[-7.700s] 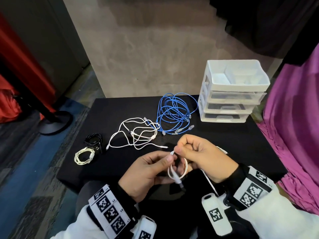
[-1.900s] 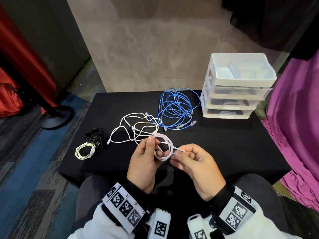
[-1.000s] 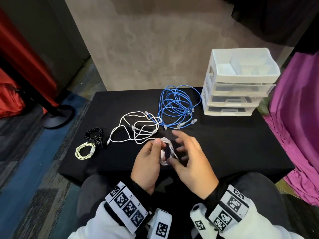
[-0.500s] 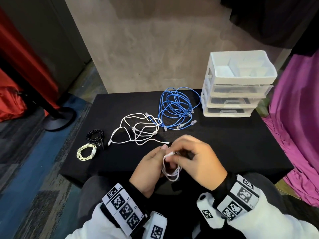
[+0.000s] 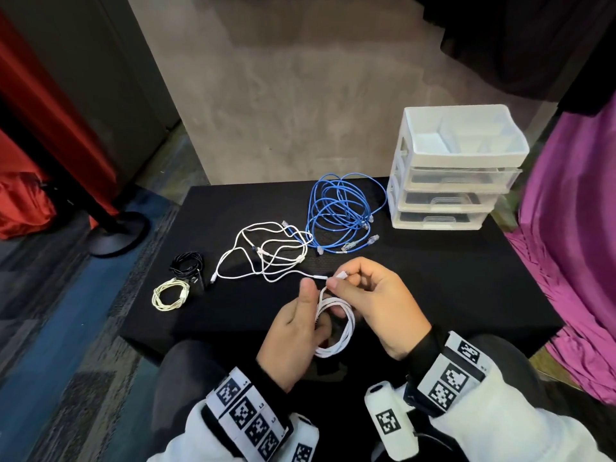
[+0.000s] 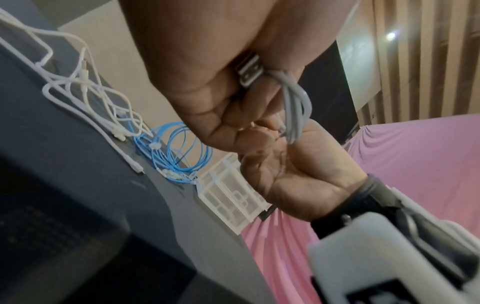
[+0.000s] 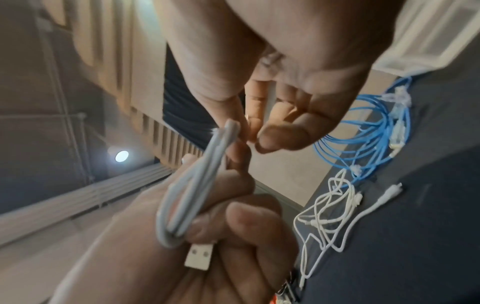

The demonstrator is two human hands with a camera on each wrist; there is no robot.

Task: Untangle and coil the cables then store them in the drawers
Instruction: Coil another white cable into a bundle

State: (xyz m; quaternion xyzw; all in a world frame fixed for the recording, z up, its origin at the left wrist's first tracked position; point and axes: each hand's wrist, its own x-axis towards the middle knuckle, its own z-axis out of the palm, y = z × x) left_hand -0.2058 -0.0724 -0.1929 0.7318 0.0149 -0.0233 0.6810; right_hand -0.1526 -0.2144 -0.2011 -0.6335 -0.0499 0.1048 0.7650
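Observation:
In the head view my left hand (image 5: pixel 311 315) grips a small white coiled cable (image 5: pixel 343 331) just above the table's near edge. Its USB plug (image 7: pixel 200 255) sticks out under my left fingers (image 7: pixel 249 222) in the right wrist view. My right hand (image 5: pixel 336 281) pinches the cable's loose end at the top of the coil (image 7: pixel 192 185). The left wrist view shows the coil (image 6: pixel 294 107) hanging from my fingers. A tangled white cable (image 5: pixel 266 255) and a blue cable bundle (image 5: pixel 340 215) lie on the black table (image 5: pixel 450 288). The white drawer unit (image 5: pixel 456 175) stands at the back right, drawers closed.
A black coiled cable (image 5: pixel 186 263) and a cream coiled cable (image 5: pixel 170 293) lie at the table's left side. Purple cloth (image 5: pixel 573 245) hangs to the right of the table. A black stand base (image 5: pixel 116 233) sits on the floor to the left.
A second ago my right hand was open beside the coil; it has since closed on the cable's loose end. My left hand has kept hold of the coil throughout.

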